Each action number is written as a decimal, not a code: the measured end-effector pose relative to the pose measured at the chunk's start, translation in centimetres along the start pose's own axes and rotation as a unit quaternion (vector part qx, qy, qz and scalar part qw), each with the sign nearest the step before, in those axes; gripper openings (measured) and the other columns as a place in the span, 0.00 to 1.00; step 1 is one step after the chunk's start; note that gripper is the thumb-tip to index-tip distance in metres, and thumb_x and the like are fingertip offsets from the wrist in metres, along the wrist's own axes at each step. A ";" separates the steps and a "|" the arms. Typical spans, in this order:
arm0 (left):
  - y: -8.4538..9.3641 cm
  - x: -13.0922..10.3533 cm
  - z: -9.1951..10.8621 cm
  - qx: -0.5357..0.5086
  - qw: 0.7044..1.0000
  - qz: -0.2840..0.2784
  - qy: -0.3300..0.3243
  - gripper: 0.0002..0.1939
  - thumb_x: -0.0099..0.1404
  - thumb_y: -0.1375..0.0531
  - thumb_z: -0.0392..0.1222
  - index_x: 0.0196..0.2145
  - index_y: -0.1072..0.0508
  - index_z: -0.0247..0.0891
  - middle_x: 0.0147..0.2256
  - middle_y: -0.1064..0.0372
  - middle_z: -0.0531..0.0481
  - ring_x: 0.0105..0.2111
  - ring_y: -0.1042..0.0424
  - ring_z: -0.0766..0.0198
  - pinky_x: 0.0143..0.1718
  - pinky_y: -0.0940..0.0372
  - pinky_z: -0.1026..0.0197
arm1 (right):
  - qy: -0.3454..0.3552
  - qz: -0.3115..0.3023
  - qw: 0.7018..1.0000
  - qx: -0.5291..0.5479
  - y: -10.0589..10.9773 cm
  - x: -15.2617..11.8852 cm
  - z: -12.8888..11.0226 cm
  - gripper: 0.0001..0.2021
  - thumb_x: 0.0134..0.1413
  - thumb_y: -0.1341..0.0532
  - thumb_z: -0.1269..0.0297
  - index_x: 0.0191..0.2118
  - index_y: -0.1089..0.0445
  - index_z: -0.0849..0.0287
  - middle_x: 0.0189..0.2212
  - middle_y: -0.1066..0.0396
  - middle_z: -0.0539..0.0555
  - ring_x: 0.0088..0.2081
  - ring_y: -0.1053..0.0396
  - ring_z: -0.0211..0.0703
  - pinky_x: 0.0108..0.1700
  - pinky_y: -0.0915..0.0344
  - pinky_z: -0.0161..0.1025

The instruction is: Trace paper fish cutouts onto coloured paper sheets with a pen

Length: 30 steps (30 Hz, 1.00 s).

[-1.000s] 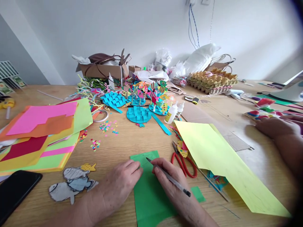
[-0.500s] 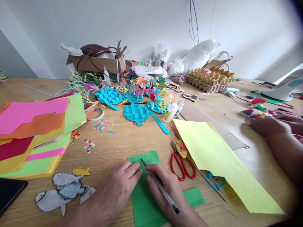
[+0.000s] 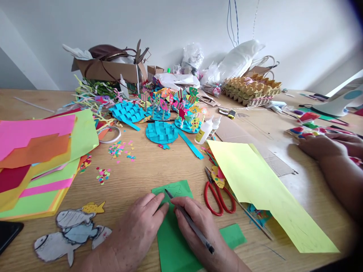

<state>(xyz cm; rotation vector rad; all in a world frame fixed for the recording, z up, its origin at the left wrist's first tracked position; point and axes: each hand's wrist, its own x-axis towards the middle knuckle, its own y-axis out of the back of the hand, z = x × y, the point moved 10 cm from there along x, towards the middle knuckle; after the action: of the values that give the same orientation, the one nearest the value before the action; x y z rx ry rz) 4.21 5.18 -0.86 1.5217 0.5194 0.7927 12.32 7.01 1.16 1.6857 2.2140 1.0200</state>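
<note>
My right hand (image 3: 195,223) grips a pen (image 3: 193,221) whose tip touches the upper part of a green sheet of paper (image 3: 177,241). A thin outline like a fish (image 3: 173,187) shows beside the tip. My left hand (image 3: 138,223) lies over the sheet's left edge, fingers extended and pressing it down. Left of that hand rest white and grey paper fish (image 3: 55,245) and a small yellow paper fish (image 3: 93,207). Red-handled scissors (image 3: 217,196) lie right of my right hand, a yellow fish cutout (image 3: 217,177) by their blades.
Coloured paper sheets (image 3: 51,151) are stacked at left. A yellow sheet (image 3: 261,181) slants across the right. Glue bottles (image 3: 204,131) and blue woven paper discs (image 3: 161,132) stand farther back. Another person's arm (image 3: 334,162) reaches in from the right.
The pen tip has moved slightly left along the drawn outline. My left hand stays nearly in place on the green paper. The view has shifted a little.
</note>
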 end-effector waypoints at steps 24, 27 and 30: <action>0.8 -0.4 -0.1 0.001 0.994 0.105 -0.003 0.20 0.67 0.57 0.26 0.43 0.28 0.33 0.44 0.29 0.44 0.43 0.31 0.57 0.46 0.33 0.56 | -0.001 -0.010 1.000 -0.006 -0.4 -0.1 0.4 0.11 0.56 0.46 0.75 0.42 0.30 0.59 0.36 0.25 0.53 0.38 0.27 0.40 0.41 0.32 0.33; 1.2 -0.2 -0.1 0.000 0.994 0.108 -0.003 0.20 0.67 0.58 0.26 0.42 0.27 0.33 0.43 0.28 0.44 0.42 0.30 0.59 0.45 0.33 0.57 | -0.007 -0.008 1.000 0.000 -0.3 -0.1 0.5 0.11 0.57 0.47 0.74 0.42 0.31 0.59 0.36 0.25 0.54 0.38 0.27 0.40 0.41 0.32 0.33; 1.7 -0.1 -0.1 0.004 0.993 0.115 -0.003 0.22 0.68 0.59 0.26 0.41 0.26 0.33 0.42 0.28 0.45 0.41 0.30 0.59 0.44 0.32 0.58 | -0.014 -0.008 1.000 0.004 -0.3 -0.2 0.6 0.11 0.57 0.47 0.74 0.42 0.31 0.59 0.35 0.25 0.54 0.37 0.27 0.39 0.41 0.33 0.33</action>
<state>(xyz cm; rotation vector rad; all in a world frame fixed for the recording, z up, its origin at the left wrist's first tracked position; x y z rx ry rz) 3.81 4.94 0.84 1.6087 0.3462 0.9624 12.48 7.08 0.44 1.6712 2.2143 0.9797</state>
